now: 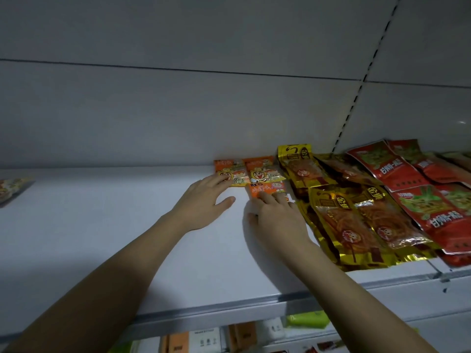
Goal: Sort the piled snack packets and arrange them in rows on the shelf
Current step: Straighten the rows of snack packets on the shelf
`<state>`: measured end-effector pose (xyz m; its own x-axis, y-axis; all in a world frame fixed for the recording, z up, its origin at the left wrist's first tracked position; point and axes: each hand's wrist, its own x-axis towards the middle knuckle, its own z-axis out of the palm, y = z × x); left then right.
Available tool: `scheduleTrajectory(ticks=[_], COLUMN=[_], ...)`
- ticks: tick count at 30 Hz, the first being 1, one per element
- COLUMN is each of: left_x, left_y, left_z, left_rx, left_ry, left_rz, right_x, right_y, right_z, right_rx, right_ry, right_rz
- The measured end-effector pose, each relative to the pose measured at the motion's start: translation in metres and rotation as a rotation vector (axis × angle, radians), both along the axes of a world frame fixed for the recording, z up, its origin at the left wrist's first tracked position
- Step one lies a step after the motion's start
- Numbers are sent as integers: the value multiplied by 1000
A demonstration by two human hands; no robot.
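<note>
While both forearms reach over the white shelf (102,225), gold packets (356,220) and red packets (407,174) lie overlapping at its right. Two orange snack packets (257,174) sit side by side against the back wall, just left of the gold ones. The left hand (204,202) rests flat, fingers (216,178) straight on the left orange packet; the right hand (277,220) presses extended fingers on the right one.
</note>
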<state>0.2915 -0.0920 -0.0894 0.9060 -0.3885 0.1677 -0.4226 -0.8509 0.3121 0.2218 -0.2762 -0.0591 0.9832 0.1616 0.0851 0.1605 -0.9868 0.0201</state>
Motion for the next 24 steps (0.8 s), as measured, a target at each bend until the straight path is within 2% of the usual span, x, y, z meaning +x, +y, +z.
scheduleTrajectory(ticks=[5, 11, 16, 21, 24], left_x=[-7, -50, -92, -143, -175], left_y=[-4, 27, 96, 187, 249], left_z=[6, 14, 31, 46, 39], left_rx=[-32, 54, 24, -91, -195], left_ry=[-106, -63, -93, -153, -253], left_rz=[43, 283, 501, 720, 846], right_x=[4, -1, -7, -17, -27], right_y=[-2, 37, 107, 203, 263], right_z=[7, 19, 16, 14, 12], right_rx=[59, 381, 480, 530, 561], right_ry=[-12, -138, 23, 171, 236], right_rz=[-18, 160, 293, 466, 549])
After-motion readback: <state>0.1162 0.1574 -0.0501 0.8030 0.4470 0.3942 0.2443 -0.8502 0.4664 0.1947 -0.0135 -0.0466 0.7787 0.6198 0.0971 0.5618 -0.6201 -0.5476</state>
